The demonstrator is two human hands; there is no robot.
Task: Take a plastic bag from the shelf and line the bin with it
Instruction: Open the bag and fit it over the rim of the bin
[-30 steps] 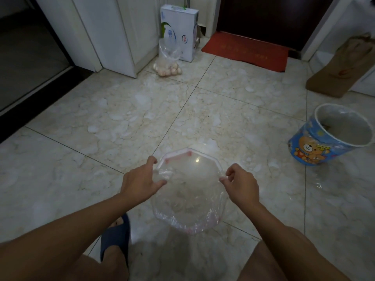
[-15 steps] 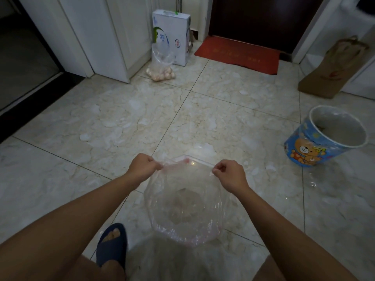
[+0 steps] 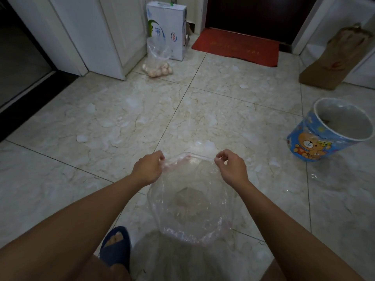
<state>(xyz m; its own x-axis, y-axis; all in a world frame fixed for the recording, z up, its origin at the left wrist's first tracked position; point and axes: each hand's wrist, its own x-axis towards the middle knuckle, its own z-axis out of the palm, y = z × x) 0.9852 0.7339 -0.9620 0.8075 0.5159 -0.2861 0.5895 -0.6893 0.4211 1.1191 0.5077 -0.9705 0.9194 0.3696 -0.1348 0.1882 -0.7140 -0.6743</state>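
Bag: clear plastic bag (image 3: 190,201) with a faint pink edge, held in the air in front of the person, above the tiled floor (image 3: 121,122); its mouth is spread wide and faces up towards the camera, and its body hangs down below the hands.
Left hand: left hand (image 3: 148,169) is closed in a pinch on the left side of the bag's rim.
Right hand: right hand (image 3: 231,167) is pinched on the right side of the rim, thumb and fingers closed on the film.
Hands together: well apart from each other, pulling the rim open between them.
Bin: blue bin (image 3: 332,128) with a cartoon bear on its side stands on the floor off to the right, well apart from the bag; it looks tipped in this wide view, and some clear film already seems to cling round its wall, though I cannot tell for sure what that is.
Done so far: the bag is in hand and opened out, so the fetching step looks finished.
Left to do: carry the open bag over to the bin, lower it inside and fold the rim over the bin's edge.
Stage: about halfway, by my reckoning.
Watch for: thin film may collapse shut if either pinch slackens.
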